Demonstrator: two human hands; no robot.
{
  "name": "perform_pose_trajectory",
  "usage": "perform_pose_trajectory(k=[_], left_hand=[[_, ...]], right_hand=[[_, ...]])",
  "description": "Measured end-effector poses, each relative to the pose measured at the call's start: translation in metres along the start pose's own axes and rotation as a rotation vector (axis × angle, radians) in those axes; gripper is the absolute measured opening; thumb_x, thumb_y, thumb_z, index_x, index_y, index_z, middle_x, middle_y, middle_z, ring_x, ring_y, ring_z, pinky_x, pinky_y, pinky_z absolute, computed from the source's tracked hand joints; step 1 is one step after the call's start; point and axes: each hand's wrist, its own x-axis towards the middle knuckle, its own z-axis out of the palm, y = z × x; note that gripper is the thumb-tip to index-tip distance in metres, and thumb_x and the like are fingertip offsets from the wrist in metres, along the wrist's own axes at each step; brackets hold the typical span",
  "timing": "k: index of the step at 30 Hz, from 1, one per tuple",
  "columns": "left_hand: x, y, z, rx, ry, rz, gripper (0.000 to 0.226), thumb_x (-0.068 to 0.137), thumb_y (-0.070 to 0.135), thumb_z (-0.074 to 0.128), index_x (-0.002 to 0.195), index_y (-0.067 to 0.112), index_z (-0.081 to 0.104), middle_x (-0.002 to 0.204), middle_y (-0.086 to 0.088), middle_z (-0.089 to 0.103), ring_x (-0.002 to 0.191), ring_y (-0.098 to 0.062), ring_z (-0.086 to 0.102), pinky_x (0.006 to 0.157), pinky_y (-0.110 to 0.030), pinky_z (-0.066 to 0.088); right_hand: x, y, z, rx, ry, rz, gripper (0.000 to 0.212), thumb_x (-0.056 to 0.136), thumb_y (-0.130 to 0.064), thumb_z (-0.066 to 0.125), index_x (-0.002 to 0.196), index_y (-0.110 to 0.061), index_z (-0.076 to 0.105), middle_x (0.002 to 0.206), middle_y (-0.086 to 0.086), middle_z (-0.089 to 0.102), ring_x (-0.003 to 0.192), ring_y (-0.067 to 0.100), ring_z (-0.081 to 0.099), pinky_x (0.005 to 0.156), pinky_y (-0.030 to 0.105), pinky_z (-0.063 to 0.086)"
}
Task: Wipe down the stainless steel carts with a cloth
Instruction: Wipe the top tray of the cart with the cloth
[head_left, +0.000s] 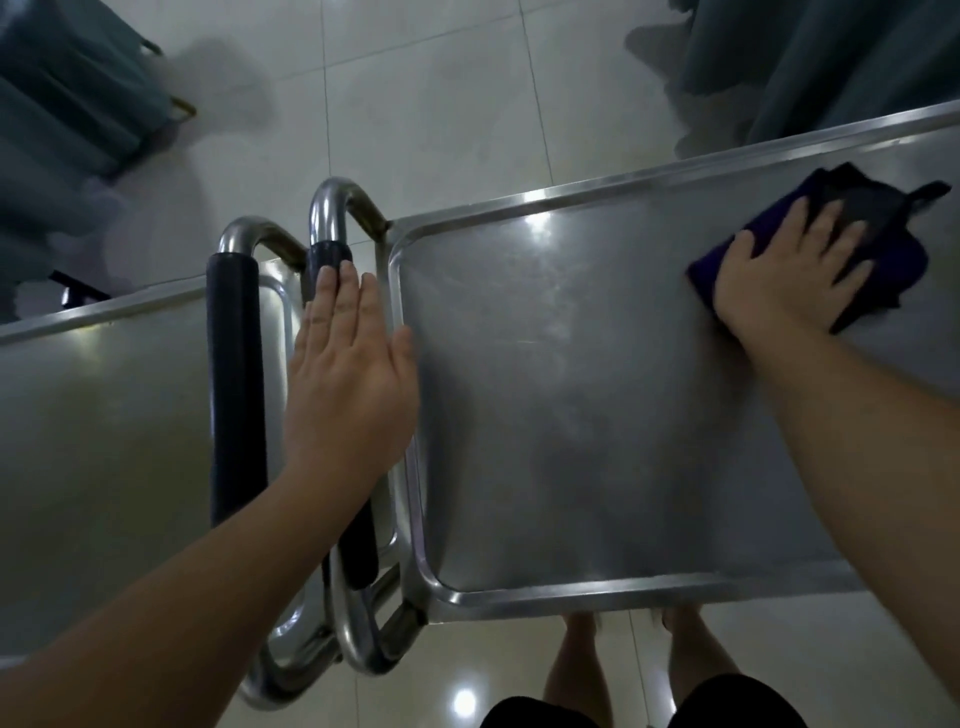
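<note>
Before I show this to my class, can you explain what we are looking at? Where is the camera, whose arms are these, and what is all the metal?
There is one picture, taken by a camera worn on a person's head, looking down at their own two bare arms. The metal is two stainless steel carts standing end to end: the right cart shows its flat top tray, and the left cart sits beside it. Their tube handles with black grip sleeves meet in the middle. The right hand presses a dark blue cloth flat on the right cart's tray. The left hand rests open over that cart's handle, holding nothing. Below is a tiled floor.
</note>
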Motion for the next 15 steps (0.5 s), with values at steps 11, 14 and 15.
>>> perform_pose_trajectory(k=[11,14,15], left_hand=[[0.002,0.001,-0.006,0.052,-0.019,0.003,0.063,0.112,0.035,0.015,0.168,0.008,0.004,0.177,-0.006,-0.006,0.162,-0.014,-0.015,0.128,-0.028,-0.015],[0.002,0.007,-0.008,0.062,-0.023,-0.002,0.066,0.109,0.035,0.008,0.168,0.006,0.005,0.177,-0.008,-0.005,0.162,-0.017,-0.012,0.129,-0.032,-0.013],[0.002,0.007,-0.008,0.056,-0.021,-0.007,0.065,0.110,0.036,0.008,0.168,0.008,0.004,0.177,-0.006,-0.006,0.162,-0.015,-0.014,0.128,-0.030,-0.015]], right_hand=[[-0.222,-0.201,0.069,-0.103,-0.184,-1.109,0.078,0.098,-0.049,0.020,0.166,-0.017,-0.001,0.175,0.007,0.001,0.160,0.030,-0.004,0.127,0.057,0.004],[-0.198,-0.183,0.069,-0.173,-0.167,-1.557,0.077,0.098,-0.055,0.015,0.163,-0.014,0.009,0.172,0.004,0.017,0.160,0.023,0.006,0.129,0.051,0.007],[-0.187,-0.175,0.068,-0.222,-0.180,-1.636,0.073,0.100,-0.058,0.010,0.161,-0.018,0.004,0.173,0.002,0.013,0.160,0.020,0.000,0.129,0.049,0.003]])
